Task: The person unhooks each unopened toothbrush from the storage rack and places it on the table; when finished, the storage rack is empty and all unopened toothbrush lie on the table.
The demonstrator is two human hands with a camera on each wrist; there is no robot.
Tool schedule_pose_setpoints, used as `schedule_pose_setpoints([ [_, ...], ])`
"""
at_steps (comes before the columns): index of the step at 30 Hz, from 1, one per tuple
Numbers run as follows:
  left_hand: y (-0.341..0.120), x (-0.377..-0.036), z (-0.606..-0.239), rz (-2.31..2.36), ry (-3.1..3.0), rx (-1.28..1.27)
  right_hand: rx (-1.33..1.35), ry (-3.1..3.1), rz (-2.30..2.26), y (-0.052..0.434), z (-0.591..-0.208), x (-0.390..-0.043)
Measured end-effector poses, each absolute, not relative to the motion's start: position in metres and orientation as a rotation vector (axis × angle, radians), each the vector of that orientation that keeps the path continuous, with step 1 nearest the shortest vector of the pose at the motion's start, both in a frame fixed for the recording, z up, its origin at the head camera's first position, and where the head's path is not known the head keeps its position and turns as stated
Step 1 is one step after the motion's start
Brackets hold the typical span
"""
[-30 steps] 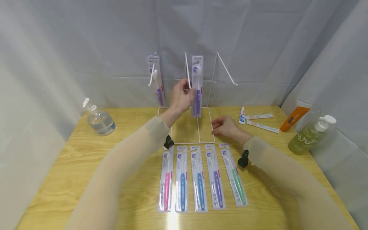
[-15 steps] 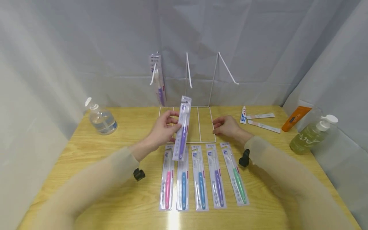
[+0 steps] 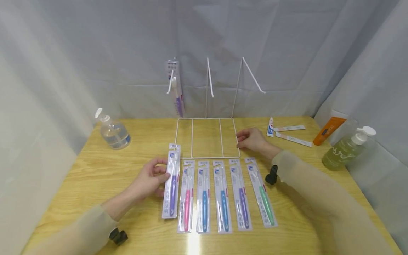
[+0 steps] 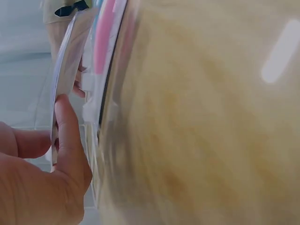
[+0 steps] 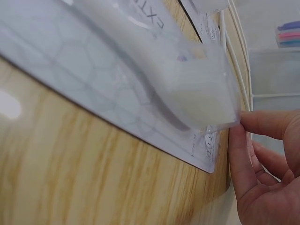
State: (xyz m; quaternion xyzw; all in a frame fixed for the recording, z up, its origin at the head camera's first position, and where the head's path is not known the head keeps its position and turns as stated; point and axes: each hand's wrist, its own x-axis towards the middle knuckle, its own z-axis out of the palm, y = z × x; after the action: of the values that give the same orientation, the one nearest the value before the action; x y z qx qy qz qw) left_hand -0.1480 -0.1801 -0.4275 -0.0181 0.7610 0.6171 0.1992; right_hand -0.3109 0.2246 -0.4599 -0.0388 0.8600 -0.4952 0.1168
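Note:
My left hand (image 3: 149,179) pinches a packaged purple toothbrush (image 3: 172,191) by its left edge, just left of the row near the rack. In the left wrist view, thumb and fingers grip the thin package (image 4: 70,70) above the table. Several packaged toothbrushes lie in a row: pink (image 3: 187,209), two blue, purple (image 3: 243,209) and green (image 3: 267,205). Behind them stands a white wire rack (image 3: 207,157) with three prongs. Another purple toothbrush (image 3: 179,104) hangs on its left prong. My right hand (image 3: 253,139) pinches the right side of the rack's base; its fingertips partly cover the wire.
A clear pump bottle (image 3: 114,134) stands at the left. To the right are a small toothpaste tube (image 3: 270,127), two paper strips (image 3: 293,139), an orange tube (image 3: 329,131) and a green pump bottle (image 3: 342,152). A grey curtain (image 3: 204,32) hangs behind the table.
My left hand has brought the purple toothbrush from beside the middle prong down and leftward, to the left of the pink one. My right hand has stayed at the rack's base.

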Motion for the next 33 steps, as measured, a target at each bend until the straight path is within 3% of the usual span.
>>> schedule_pose_setpoints([
  [8, -0.192, -0.129, -0.444, 1.639, 2.053, -0.097, -0.116, 2.490, -1.489, 0.225, -0.460, -0.311],
  [23, -0.189, -0.131, -0.439, 1.524, 2.129, -0.200, -0.138, 2.483, -1.491, 0.225, -0.461, -0.312],
  [33, -0.213, -0.159, -0.409, 1.221, 2.491, 0.037, -0.130, 2.486, -1.481, 0.226, -0.459, -0.311],
])
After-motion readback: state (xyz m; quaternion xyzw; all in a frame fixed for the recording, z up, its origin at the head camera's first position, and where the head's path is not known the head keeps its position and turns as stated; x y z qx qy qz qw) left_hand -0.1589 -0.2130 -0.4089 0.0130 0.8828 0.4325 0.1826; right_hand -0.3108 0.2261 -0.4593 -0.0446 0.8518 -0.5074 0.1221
